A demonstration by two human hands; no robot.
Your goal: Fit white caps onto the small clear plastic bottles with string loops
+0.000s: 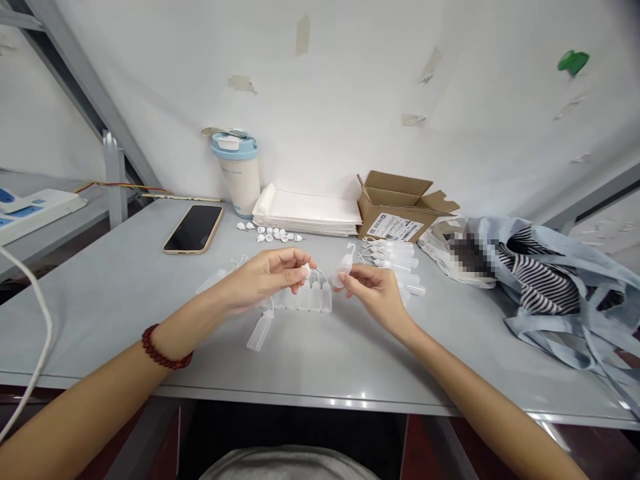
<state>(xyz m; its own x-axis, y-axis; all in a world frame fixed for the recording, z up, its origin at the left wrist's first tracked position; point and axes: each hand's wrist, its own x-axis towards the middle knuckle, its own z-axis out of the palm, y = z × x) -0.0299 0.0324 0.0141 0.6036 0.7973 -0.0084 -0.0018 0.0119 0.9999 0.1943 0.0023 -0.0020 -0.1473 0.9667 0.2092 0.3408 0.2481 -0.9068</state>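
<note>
Our left hand [267, 277] pinches a small white plastic cap [306, 269]; our right hand [376, 292] pinches a translucent white plastic bottle [345, 265], long axis near vertical, narrow end upward.

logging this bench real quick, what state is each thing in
left hand: pinching a white cap
right hand: holding a translucent bottle
cardboard box: open
cup: upright, lid on
phone: flat, screen dark
white packets: stacked flat
loose bottle: lying down
blue bag: slumped
</note>
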